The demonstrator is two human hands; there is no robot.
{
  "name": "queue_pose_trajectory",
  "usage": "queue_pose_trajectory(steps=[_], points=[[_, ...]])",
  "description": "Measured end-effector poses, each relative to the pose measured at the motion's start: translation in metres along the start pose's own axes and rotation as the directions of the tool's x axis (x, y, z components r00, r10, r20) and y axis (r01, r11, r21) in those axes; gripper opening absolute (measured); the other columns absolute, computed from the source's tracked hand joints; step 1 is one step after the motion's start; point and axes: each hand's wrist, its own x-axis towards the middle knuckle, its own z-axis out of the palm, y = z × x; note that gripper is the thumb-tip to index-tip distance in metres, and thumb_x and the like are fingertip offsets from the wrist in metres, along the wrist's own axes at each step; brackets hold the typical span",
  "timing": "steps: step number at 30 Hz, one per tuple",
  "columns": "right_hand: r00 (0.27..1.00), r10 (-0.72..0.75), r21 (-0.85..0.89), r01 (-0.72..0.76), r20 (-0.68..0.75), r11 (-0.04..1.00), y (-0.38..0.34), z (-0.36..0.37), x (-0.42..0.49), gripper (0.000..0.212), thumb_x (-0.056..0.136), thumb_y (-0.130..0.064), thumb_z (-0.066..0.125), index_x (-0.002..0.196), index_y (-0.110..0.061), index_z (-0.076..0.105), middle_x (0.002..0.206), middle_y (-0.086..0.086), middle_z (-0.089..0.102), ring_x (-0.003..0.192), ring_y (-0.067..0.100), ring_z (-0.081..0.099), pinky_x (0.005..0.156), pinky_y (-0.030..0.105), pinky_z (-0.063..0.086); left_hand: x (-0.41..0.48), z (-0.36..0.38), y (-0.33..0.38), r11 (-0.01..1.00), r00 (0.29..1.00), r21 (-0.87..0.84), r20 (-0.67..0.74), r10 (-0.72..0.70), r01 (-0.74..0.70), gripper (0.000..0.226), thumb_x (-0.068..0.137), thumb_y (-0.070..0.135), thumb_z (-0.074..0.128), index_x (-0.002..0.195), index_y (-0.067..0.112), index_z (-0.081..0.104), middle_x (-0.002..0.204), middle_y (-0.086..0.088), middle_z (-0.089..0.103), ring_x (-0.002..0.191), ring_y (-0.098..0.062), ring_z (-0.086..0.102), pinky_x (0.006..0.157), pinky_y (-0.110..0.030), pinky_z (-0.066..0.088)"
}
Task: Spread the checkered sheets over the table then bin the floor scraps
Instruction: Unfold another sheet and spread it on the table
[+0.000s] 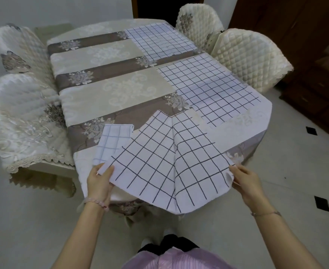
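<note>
Checkered sheet [171, 162] is hanging over table's [109, 98] near edge, creased down its middle; left hand [99, 181] and right hand [247, 183] are pinching its near corners shut. Two more sheets [208, 88] are lying flat along right edge, small folded one [113, 142] just beside left hand.

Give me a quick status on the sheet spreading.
Left hand and right hand pinch the near checkered sheet, creased, not flat. Two sheets laid on the table's right. Folded piece under its left edge.
</note>
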Motion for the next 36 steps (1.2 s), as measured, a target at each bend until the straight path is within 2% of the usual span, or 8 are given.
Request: queue_pose_trajectory(steps=[4,8,17,22,25,27,31,36], points=[[0.993,0.108,0.022,-0.107,-0.043,0.994,0.022,-0.024,0.005,0.016,0.091,-0.007,0.056,0.105,-0.003,0.063,0.094,0.018,0.059,0.073,0.023,0.056,0.065,0.027,0.049,0.009,-0.015,-0.005,0.988,0.999,0.149,0.018,-0.039,0.036,0.020,0.090,0.002,0.055,0.105,0.015,0.054,0.094,-0.012,0.064,0.069,-0.014,0.064,0.059,-0.022,0.056],[0.992,0.122,-0.052,-0.122,-0.017,0.991,0.033,-0.036,0.006,0.013,0.089,-0.006,0.053,0.094,-0.005,0.065,0.088,0.014,0.062,0.075,0.023,0.058,0.062,0.025,0.049,0.019,-0.028,-0.006,0.815,0.996,0.578,0.050,-0.072,0.030,0.025,0.085,0.000,0.054,0.110,0.003,0.059,0.095,-0.015,0.064,0.080,-0.025,0.058,0.073,-0.032,0.048],[0.991,0.088,-0.232,-0.109,-0.097,0.967,0.004,-0.026,0.029,0.043,0.087,-0.036,0.060,0.109,0.001,0.063,0.119,0.023,0.060,0.097,0.027,0.057,0.071,0.029,0.043,0.042,0.005,0.018,0.554,0.973,0.826,0.199,-0.119,-0.102,0.043,0.089,0.029,0.059,0.126,0.007,0.054,0.127,-0.013,0.055,0.104,-0.024,0.049,0.088,-0.035,0.040],[0.992,-0.074,-0.278,0.102,0.107,0.955,-0.016,-0.003,0.037,0.028,0.085,-0.030,0.067,0.107,-0.014,0.071,0.109,-0.013,0.056,0.107,0.007,0.046,0.080,0.023,0.038,0.054,0.040,0.018,0.487,0.981,0.860,0.192,-0.026,-0.155,0.051,0.087,0.030,0.063,0.129,0.002,0.052,0.133,-0.016,0.054,0.122,-0.032,0.049,0.100,-0.037,0.038],[0.980,-0.091,-0.357,0.149,0.175,0.922,-0.023,0.013,0.038,0.016,0.086,-0.024,0.067,0.075,-0.013,0.068,0.085,0.001,0.064,0.077,0.009,0.056,0.071,0.016,0.045,0.051,0.053,0.015,0.517,0.973,0.826,0.220,0.068,-0.223,0.019,0.089,0.028,0.060,0.093,0.009,0.062,0.090,-0.007,0.057,0.096,-0.029,0.054,0.078,-0.033,0.038],[0.977,-0.137,-0.336,0.186,0.166,0.923,-0.027,0.019,0.040,0.026,0.086,-0.021,0.064,0.070,-0.002,0.060,0.073,0.005,0.059,0.065,0.016,0.051,0.060,0.018,0.042,0.046,0.058,0.016,0.518,0.950,0.797,0.269,0.158,-0.312,0.030,0.091,0.024,0.056,0.065,0.016,0.043,0.066,-0.001,0.040,0.076,-0.021,0.041,0.063,-0.029,0.025],[0.959,-0.267,-0.212,0.282,0.094,0.936,-0.053,0.018,0.031,0.023,0.087,-0.016,0.062,0.065,-0.011,0.060,0.051,-0.012,0.065,0.051,0.004,0.062,0.045,0.009,0.047,0.031,0.049,0.041,0.578,0.882,0.674,0.273,0.383,-0.460,0.034,0.091,0.021,0.054,0.063,0.008,0.040,0.057,-0.005,0.034,0.057,-0.020,0.036,0.052,-0.031,0.024],[0.896,-0.440,-0.114,0.445,0.061,0.889,-0.092,0.018,0.017,0.015,0.088,-0.024,0.062,0.089,-0.010,0.069,0.079,-0.002,0.070,0.065,0.001,0.065,0.056,0.014,0.050,0.004,0.009,0.089,0.729,0.831,0.416,0.145,0.538,-0.544,0.023,0.092,0.022,0.055,0.074,0.009,0.059,0.058,0.002,0.051,0.041,0.002,0.040,0.046,-0.022,0.034]])
